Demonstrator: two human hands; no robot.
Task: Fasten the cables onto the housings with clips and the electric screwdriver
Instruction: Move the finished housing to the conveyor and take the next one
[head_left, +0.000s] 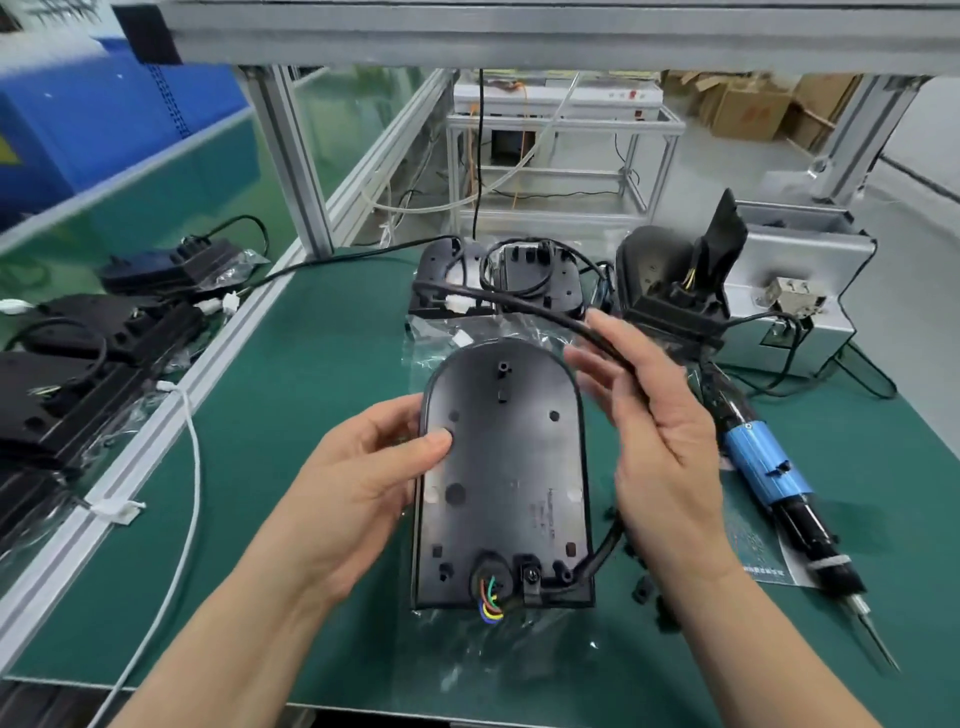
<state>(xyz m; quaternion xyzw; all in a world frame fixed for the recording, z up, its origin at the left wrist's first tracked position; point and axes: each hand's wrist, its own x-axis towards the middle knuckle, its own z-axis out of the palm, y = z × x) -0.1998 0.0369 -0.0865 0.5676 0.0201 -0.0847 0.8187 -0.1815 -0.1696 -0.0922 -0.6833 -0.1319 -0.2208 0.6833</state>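
Note:
A black arch-shaped housing (511, 467) is held above the green mat, its inner side up. My left hand (363, 467) grips its left edge, thumb pressed on the inside face. A black clip with a screw (531, 576) sits at the near edge, beside coloured wires (491, 597) coming through a round opening. The black cable (524, 306) runs from the clip round the right side and up. My right hand (660, 431) holds that cable between thumb and fingers above the housing's right edge. The electric screwdriver (774, 473), blue-banded, lies on the mat to the right.
Two more housings (498, 280) with coiled cables lie at the back, another (670, 280) stands propped by a grey metal box (810, 291). Loose black clips (644, 590) lie near my right wrist. Finished housings (78, 364) are stacked on the left bench. Clear plastic bags lie under the work.

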